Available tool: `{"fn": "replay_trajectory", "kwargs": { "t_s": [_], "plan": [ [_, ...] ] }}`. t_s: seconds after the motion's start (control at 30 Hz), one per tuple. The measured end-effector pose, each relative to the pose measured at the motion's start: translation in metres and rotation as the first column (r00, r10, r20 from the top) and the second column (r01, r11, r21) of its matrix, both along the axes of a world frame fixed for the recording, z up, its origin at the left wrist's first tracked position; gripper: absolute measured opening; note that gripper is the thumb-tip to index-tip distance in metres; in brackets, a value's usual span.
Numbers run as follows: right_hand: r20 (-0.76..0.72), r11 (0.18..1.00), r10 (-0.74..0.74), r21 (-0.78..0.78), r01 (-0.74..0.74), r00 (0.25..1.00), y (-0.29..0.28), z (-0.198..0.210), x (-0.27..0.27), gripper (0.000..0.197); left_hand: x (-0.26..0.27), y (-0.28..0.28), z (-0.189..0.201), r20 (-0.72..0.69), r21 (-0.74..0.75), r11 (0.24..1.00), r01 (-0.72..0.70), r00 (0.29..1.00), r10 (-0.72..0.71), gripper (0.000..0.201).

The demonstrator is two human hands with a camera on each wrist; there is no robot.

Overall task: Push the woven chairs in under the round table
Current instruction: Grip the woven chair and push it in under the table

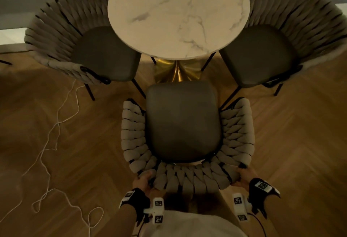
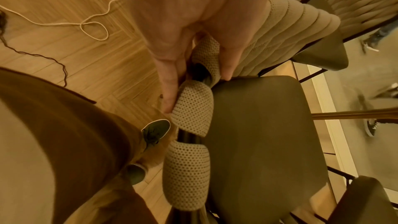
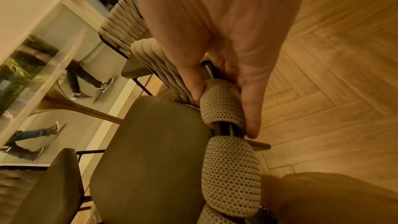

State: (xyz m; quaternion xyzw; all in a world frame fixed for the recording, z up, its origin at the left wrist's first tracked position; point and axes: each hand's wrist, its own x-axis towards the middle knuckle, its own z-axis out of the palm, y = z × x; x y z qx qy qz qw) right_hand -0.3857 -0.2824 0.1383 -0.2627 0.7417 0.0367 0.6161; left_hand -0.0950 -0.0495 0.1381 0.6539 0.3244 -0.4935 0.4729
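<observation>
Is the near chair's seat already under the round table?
No. The near chair sits clear of the round table, its gold base showing between them.

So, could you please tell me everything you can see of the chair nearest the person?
The near chair has a dark padded seat and a curved back and arms of thick beige woven straps on a dark metal frame. It stands upright on the wood floor, facing the round table, its seat not yet under the top. The left hand and right hand grip its backrest.
</observation>
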Motion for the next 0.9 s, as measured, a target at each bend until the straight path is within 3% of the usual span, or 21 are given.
{"fn": "replay_trajectory", "kwargs": {
  "t_s": [0.37, 0.67, 0.9],
  "plan": [
    [0.024, 0.998, -0.056, 0.025, 0.055, 0.998, -0.055, -0.011, 0.038, 0.032, 0.048, -0.055, -0.014, 0.002, 0.017, 0.999, 0.036, 0.999, -0.036, 0.043],
    [0.015, 0.998, -0.052, 0.022, 0.052, 0.999, -0.088, -0.006, 0.068, 0.044, 0.072, -0.088, -0.024, 0.009, 0.058, 0.997, 0.058, 0.998, -0.059, 0.038],
    [0.017, 0.998, -0.042, 0.045, 0.041, 0.999, -0.111, -0.01, 0.087, 0.044, 0.088, -0.114, -0.027, 0.036, 0.056, 0.997, 0.053, 0.998, -0.055, 0.019]
  ]
}}
